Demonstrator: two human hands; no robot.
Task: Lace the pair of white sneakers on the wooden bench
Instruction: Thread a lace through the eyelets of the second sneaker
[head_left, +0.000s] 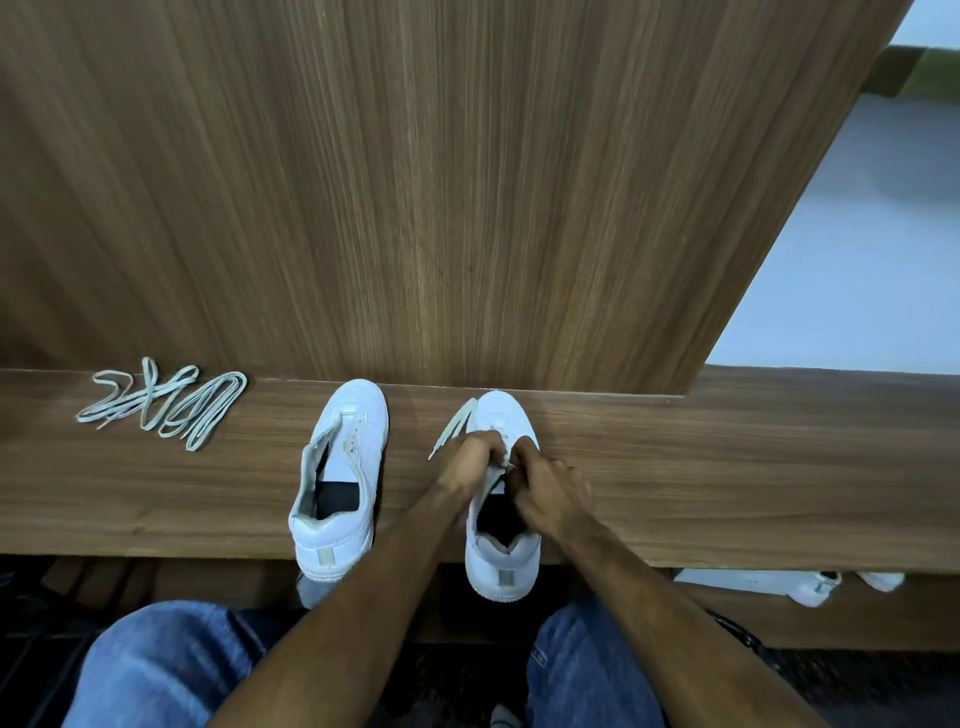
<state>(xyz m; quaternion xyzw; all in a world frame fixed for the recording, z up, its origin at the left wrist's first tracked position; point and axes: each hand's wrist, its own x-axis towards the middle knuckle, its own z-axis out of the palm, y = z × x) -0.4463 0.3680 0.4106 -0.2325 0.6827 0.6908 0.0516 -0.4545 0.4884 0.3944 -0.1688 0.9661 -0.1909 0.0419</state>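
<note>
A wooden bench (753, 467) runs across the view, and on it stand two white sneakers, the unlaced left sneaker (340, 483) and, just beside it, the right sneaker (501, 551), with a loose spare lace (166, 402) well apart to the left. Over the right sneaker's eyelets the left hand (470, 462) and right hand (550, 493) curl their fingers, apparently pinching the lace (453, 426), whose free end trails off left. The tip could slip from so small a pinch, or skip an eyelet hidden beneath the knuckles.
</note>
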